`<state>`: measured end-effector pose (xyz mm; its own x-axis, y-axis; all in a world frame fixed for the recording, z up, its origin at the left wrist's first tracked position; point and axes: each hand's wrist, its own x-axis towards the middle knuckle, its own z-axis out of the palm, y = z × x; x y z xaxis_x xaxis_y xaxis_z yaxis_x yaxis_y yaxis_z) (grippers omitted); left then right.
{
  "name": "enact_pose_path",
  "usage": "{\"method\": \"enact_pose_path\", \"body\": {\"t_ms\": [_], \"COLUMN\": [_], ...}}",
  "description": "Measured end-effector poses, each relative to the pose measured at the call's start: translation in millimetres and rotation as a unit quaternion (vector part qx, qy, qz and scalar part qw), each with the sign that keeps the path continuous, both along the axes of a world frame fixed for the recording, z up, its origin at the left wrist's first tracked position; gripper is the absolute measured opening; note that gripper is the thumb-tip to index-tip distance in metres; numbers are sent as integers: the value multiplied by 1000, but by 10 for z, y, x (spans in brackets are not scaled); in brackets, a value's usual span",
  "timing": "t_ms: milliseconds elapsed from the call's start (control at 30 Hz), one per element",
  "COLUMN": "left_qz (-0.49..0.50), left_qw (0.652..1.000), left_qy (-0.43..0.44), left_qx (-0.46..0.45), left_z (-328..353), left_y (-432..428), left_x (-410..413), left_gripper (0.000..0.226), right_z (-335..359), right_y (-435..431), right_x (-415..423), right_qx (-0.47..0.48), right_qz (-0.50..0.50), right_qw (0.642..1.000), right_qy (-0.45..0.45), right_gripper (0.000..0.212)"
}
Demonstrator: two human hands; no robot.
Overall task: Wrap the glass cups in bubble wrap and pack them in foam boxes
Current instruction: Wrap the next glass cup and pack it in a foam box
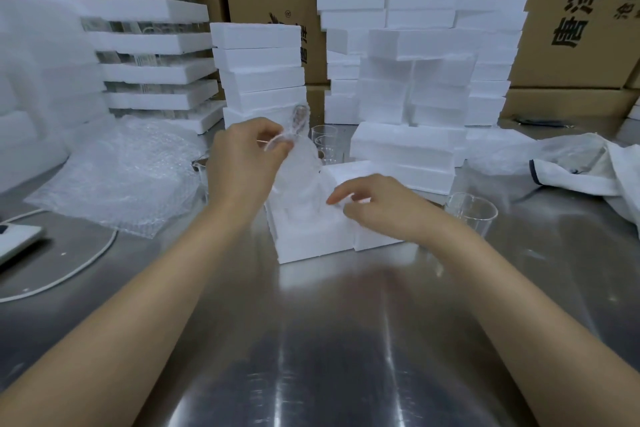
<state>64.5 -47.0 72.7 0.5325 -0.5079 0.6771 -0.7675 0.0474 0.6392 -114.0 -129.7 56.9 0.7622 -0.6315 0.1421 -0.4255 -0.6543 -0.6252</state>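
Note:
A cup wrapped in bubble wrap (300, 170) stands tilted in an open white foam box (304, 239) at the middle of the steel table. My left hand (242, 163) pinches the twisted top of the wrap. My right hand (374, 204) has curled fingers on the wrap's lower edge at the box rim. The foam lid half (372, 239) lies right beside the box, partly under my right hand. A bare glass cup (471, 212) stands to the right. More bare cups (325, 144) stand behind the box.
A pile of bubble wrap sheets (121, 177) lies at the left. Stacks of foam boxes (429, 80) rise behind, with foam trays of glassware (152, 42) at the far left and cardboard cartons (571, 28) at the back. A white cloth bag (595, 170) lies right; a white cable (86, 267) lies left.

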Motion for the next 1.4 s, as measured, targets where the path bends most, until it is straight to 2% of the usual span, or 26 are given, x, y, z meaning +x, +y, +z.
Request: {"method": "enact_pose_path", "body": {"t_ms": [67, 200, 333, 400, 467, 600, 733, 933, 1167, 1233, 1267, 1333, 1400], "left_qz": [13, -6, 1, 26, 44, 67, 108, 154, 157, 139, 124, 86, 55], "left_qw": [1000, 995, 969, 957, 954, 949, 932, 910, 893, 908, 918, 933, 937], "left_qy": [-4, 0, -78, -115, -129, -143, -167, -196, -217, -192, -163, -86, -13], "left_qx": [21, 96, 233, 267, 269, 275, 302, 332, 361, 345, 338, 340, 344], "left_z": [10, 0, -42, -62, -70, -81, -93, -69, -44, -43, -49, -57, -58], "left_y": [15, 14, 4, 0, -4, -23, -49, -65, -64, -44, -37, -16, -30], "left_x": [13, -10, -72, -91, -101, -151, -162, -233, -293, -221, -165, -66, -8], "left_gripper": [17, 18, 3, 20, 22, 6, 29, 19, 8, 7, 14, 28, 30], "right_z": [-32, -28, -35, -29, -25, -12, -29, -58, -46, -36, -31, -26, -29], "right_y": [27, 42, 56, 71, 77, 109, 117, 120, 134, 145, 149, 159, 159], "right_x": [34, 39, 35, 37, 39, 48, 63, 96, 99, 83, 77, 73, 79], "right_qx": [1, -1, 6, 0, -5, -5, -9, -14, -27, -17, -7, 1, -11], "right_qz": [-3, 2, 5, 4, 4, 3, -8, -36, -44, -37, -34, -34, -35], "right_qw": [1000, 1000, 1000, 1000, 1000, 1000, 1000, 999, 998, 998, 999, 999, 998], "right_qy": [29, 14, -1, 1, 5, 10, 8, 26, 46, 45, 42, 39, 45], "right_gripper": [32, 24, 21, 21, 24, 26, 29, 31, 28, 30, 31, 32, 33]}}
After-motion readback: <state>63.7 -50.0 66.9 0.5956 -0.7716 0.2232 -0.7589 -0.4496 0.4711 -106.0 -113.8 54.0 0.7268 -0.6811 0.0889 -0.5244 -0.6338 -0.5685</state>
